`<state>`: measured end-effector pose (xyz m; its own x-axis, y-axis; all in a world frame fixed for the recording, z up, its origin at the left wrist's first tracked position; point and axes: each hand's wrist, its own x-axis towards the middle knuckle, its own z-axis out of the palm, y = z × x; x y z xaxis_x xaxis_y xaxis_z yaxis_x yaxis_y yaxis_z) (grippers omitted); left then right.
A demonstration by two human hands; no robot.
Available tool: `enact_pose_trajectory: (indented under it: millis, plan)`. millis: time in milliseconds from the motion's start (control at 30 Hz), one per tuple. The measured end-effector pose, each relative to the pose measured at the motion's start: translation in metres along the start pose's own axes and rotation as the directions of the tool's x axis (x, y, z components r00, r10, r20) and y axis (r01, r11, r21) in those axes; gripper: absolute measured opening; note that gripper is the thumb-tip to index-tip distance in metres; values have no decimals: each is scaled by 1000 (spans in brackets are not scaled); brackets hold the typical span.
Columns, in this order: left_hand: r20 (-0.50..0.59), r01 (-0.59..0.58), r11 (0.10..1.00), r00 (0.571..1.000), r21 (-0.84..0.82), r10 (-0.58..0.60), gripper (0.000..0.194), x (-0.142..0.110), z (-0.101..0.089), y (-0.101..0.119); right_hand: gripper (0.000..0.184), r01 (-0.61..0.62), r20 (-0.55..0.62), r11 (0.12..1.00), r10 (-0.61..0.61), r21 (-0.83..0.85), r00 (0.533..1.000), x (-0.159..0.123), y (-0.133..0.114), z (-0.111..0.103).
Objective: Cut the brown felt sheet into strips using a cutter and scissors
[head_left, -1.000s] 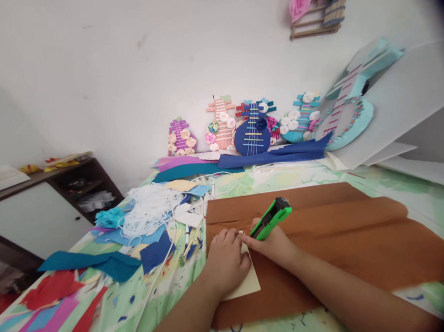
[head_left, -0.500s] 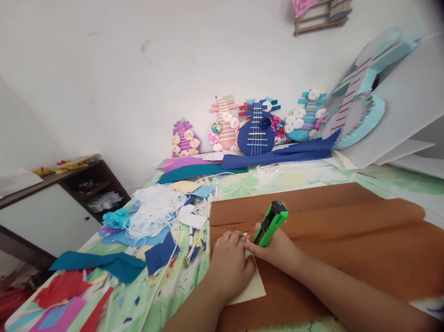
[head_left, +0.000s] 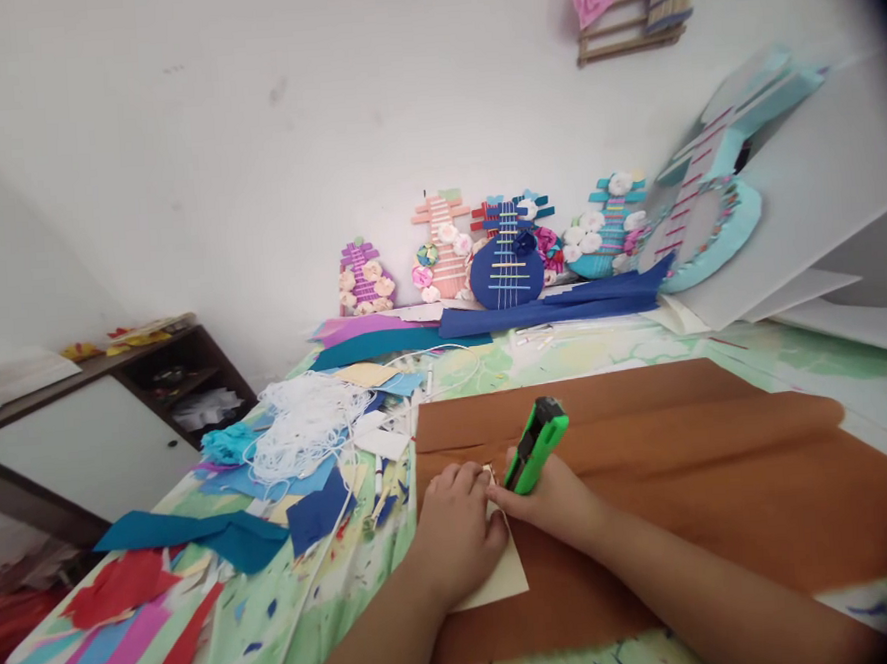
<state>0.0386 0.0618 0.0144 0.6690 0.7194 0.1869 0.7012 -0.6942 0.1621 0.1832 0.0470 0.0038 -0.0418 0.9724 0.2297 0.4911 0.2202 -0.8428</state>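
My right hand point(head_left: 555, 500) is closed round a green and black utility knife point(head_left: 537, 446), held tilted with its butt end up. The blade end is hidden by my fingers. Beside it, my left hand point(head_left: 460, 531) lies flat on a cream card point(head_left: 504, 579), its fingers pressing down near the card's upper edge. Both hands nearly touch at the card's top corner. Under the card spreads a large brown felt-like sheet point(head_left: 669, 458) with soft folds.
Coloured scraps point(head_left: 114, 588) and a heap of white cord point(head_left: 306, 421) lie on the left of the patterned tablecloth point(head_left: 280, 612). Several decorated lute models, including a blue one point(head_left: 506, 268), lean on the wall. Grey boards point(head_left: 818, 199) stand at right; a cabinet point(head_left: 97, 443) is at left.
The knife has tipped slightly more upright, its butt end swinging left, as my right hand shifts a little. My left hand stays on the card. The view moves slightly.
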Motion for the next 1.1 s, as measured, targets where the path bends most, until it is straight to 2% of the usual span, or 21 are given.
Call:
enact_pose_trajectory:
  millis: [167, 433, 767, 1000, 1100]
  plan:
    - [1, -3, 1000, 1000, 6, 3, 33, 0, 0, 0, 22, 22, 14, 999, -21, -40, 1000, -1, 1, 1]
    - [1, 0, 1000, 1000, 19, 0, 34, -1, 0, 0, 24, -71, -62, 995, 75, 73, 995, 0, 0, -3]
    - [-2, 1, 1000, 1000, 14, -1, 37, 0, 2, 0, 17, 23, 19, 1000, -23, -19, 1000, -2, 1, 2]
    - [-12, -9, 1000, 1000, 13, 9, 36, -1, 2, -1, 23, -65, -74, 995, 70, 76, 995, -1, 0, -2]
    - [-8, -9, 1000, 1000, 9, 9, 37, 0, 2, -2, 20, -53, -29, 995, 55, 84, 998, -1, 1, -1]
